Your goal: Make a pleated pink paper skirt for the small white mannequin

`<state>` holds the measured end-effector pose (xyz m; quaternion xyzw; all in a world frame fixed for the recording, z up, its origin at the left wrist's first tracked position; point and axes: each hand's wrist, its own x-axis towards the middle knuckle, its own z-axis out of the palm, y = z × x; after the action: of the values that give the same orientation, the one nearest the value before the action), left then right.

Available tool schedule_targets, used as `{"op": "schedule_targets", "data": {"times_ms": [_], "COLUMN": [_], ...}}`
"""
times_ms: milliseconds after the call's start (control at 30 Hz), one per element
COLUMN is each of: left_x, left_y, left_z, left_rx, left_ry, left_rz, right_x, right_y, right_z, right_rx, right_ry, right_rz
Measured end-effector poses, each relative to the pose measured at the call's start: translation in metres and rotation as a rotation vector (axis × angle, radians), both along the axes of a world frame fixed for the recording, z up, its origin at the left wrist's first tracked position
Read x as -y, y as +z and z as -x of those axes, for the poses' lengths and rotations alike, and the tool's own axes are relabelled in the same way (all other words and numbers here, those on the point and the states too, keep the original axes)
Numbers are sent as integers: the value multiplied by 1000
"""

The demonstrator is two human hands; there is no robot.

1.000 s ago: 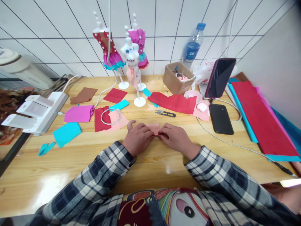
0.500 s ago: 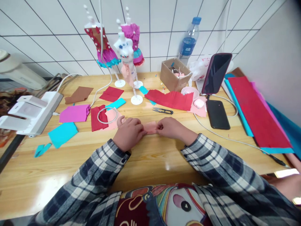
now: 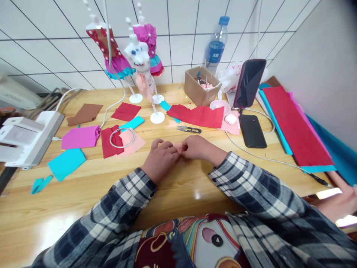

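Between my hands, low over the wooden table, is a small piece of pink crepe paper, mostly covered by fingers. My left hand is closed on its left end, with the index finger and thumb at the paper. My right hand pinches the right end, its fingertips almost meeting the left ones. Just beyond them lie black thread snips. Farther back, a small white dress form with a pink paper scrap stands on a round base. A red zigzag-edged strip lies behind the snips.
Two dressed mannequins stand by the tiled wall. A cardboard box, water bottle, upright phone and flat phone are at the back right. Stacked coloured sheets lie right; cut paper and a power strip left.
My hands have come closer together, my left moving toward my right, so less of the pink paper shows. The whole view has shifted slightly.
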<state>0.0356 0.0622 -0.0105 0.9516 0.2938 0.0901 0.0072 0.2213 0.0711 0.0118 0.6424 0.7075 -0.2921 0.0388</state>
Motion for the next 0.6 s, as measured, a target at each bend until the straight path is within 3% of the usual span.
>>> {"op": "schedule_targets", "data": {"times_ms": [200,367,467,600], "left_x": [0,-2,-4,-4], "left_y": [-4,-1,3,3], "left_z": [2,-1,-3,-1], "left_rx": [49,18,30,79], "left_ry": [5,6,29,83], "left_rz": [-12,49,128,214], "right_x": [21,48,52,46], "right_y": [-7,-27,-36,-35], "right_z": [-26,-23,-19,-17], "right_rx": [9,-84,5,39], "right_ry": [-33,309,351,360], "right_rz": [-214,-558,-622,-606]}}
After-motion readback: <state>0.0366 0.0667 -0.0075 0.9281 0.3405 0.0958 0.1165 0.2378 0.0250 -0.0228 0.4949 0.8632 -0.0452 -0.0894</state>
